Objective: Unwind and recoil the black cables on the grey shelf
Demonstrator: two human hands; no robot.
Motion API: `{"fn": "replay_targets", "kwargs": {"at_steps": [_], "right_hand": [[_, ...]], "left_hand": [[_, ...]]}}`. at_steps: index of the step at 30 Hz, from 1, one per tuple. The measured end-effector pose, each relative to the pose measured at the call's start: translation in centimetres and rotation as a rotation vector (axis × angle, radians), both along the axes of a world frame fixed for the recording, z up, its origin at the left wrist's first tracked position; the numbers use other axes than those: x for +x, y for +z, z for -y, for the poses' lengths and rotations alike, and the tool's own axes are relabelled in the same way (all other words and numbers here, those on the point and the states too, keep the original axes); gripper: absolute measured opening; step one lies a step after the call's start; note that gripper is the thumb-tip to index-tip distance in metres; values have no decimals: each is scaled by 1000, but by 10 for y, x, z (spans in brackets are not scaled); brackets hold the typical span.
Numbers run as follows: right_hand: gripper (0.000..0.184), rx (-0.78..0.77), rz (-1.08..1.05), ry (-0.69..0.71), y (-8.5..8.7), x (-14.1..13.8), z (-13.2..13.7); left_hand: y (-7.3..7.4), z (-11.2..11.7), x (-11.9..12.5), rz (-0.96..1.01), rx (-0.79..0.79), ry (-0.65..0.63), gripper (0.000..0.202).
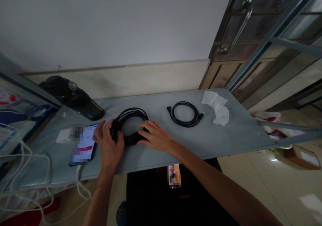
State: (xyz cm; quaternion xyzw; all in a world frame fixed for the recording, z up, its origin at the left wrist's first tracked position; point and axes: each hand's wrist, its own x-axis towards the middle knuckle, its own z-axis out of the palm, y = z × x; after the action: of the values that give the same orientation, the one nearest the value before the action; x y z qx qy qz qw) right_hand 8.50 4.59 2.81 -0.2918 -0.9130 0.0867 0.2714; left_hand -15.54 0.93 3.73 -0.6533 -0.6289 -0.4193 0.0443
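A thick coil of black cable [130, 140] lies on the grey shelf top, between my two hands. My left hand [110, 143] grips the coil's left side, thumb on the inner edge and fingers around the outside. On the opposite side, my right hand [157, 137] has its fingers curled over the strands. The fingertips partly hide the loops there. To the right rests a smaller coiled black cable [188, 123] with dark plugs at its ends, apart from both hands. A lit phone [87, 142] lies just left of my left hand.
A black bottle [77, 98] leans at the back left. Crumpled white paper [218, 108] lies on the shelf's [241, 128] right part. White cords [22, 159] trail over the left edge. Metal posts [254, 58] flank the shelf, with a wall [125, 28] behind. Another lit phone [174, 175] is at my lap.
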Motion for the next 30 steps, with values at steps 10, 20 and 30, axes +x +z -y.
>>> {"fn": "replay_targets", "kwargs": {"at_steps": [10, 20, 30], "right_hand": [[38, -32, -71, -173, -1, 2, -2], [57, 34, 51, -549, 2, 149, 7], [37, -7, 122, -565, -13, 190, 10]], "left_hand": [[-4, -4, 15, -209, -193, -443, 46], [-7, -3, 13, -151, -163, -419, 45], [-7, -2, 18, -215, -118, -309, 55]]}}
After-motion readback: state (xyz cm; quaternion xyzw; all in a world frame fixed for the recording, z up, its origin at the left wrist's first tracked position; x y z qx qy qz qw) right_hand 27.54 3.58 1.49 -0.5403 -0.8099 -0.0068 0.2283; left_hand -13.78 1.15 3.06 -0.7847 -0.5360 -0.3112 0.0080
